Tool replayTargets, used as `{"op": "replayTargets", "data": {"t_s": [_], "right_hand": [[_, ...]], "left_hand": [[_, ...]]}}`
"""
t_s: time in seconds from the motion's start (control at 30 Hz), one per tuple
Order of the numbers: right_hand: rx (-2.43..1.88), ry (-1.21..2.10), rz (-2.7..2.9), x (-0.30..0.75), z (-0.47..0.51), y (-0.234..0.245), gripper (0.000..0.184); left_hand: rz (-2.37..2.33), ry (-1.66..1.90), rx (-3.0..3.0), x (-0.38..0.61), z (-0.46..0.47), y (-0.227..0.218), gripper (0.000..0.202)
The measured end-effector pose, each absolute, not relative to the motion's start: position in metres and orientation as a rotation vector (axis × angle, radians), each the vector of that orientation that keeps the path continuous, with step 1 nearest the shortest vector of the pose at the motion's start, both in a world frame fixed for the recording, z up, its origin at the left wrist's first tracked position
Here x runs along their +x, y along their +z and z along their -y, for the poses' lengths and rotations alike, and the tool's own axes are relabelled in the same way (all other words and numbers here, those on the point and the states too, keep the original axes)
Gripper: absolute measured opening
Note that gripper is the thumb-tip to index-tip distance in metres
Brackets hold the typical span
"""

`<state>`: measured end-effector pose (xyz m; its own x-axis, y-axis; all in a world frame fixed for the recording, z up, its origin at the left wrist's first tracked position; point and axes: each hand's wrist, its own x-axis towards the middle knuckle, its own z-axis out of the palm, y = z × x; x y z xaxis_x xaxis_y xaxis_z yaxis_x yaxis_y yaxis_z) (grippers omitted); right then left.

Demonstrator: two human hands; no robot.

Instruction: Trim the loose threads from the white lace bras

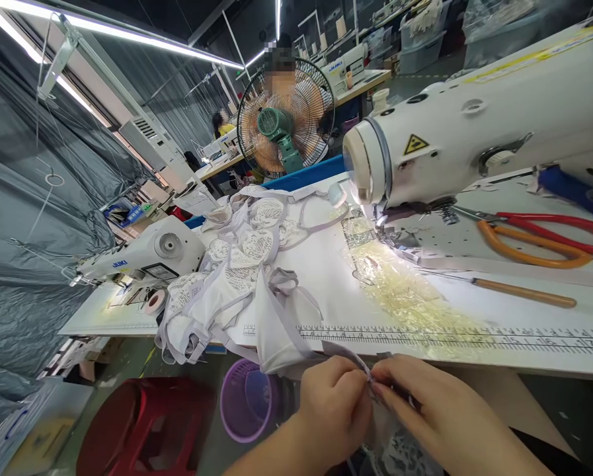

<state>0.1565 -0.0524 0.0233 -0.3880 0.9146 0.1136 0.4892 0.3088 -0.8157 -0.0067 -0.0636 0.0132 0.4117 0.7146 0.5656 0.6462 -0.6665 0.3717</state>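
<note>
At the table's front edge, my left hand (334, 396) and my right hand (420, 396) meet, fingers closed in a pinch on the grey edging of a bra (281, 337). One pale cup of it stretches back onto the table left of my hands, while a lacy part hangs below them. My fingers hide the exact spot they grip. Behind lies a pile of lace bras (246, 244) in white and grey. A sewing machine (425, 145) stands to the right, its lamp lit over the needle area.
Red-and-orange-handled scissors (539, 238) and a wooden-handled tool (524, 293) lie on the right. Yellowish clear film (400, 284) covers part of the printed ruler (524, 340). A purple basket (246, 400) and red stool (142, 423) stand below. A fan (286, 119) and another person are behind.
</note>
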Motion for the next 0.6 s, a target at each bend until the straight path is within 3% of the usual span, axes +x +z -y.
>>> {"op": "replayTargets", "data": {"t_s": [0.27, 0.6], "right_hand": [[-1.328, 1.366, 1.640, 0.152, 0.056, 0.036, 0.023], [-1.097, 1.486, 1.438, 0.155, 0.057, 0.037, 0.029]], "left_hand": [[-1.215, 1.012, 2.625, -0.008, 0.062, 0.020, 0.012], [-1.155, 1.125, 2.480, -0.006, 0.061, 0.020, 0.010]]}}
